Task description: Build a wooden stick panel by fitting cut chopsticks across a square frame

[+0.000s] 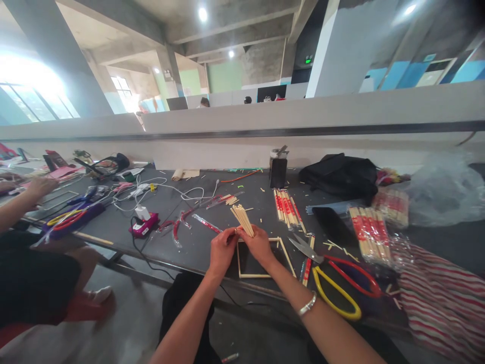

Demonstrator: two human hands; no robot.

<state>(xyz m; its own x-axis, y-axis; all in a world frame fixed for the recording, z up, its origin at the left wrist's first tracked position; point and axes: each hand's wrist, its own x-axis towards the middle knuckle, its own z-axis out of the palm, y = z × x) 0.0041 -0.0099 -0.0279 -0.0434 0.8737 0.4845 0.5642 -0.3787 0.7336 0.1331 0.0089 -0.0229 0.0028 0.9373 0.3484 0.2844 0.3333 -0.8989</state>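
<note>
My right hand [259,246] is closed around a bundle of thin wooden sticks [242,218], which fans out away from me. Beside it my left hand [223,247] is closed, its fingertips together near the lower end of the bundle; what they pinch is too small to make out. Under and beside my right hand a rectangular frame of sticks [286,257] lies on the dark table [182,189]. Scissors [339,283] with one red and one yellow handle lie to its right, near a stick in a red wrapper [308,260].
Wrapped stick packs [286,208] lie beyond the frame, with more packs [369,235] at right. A black bag [339,174], a striped cloth [443,293], a pink power socket [144,225] and white cables [189,196] surround the work area. A person's arm [22,202] reaches in at left.
</note>
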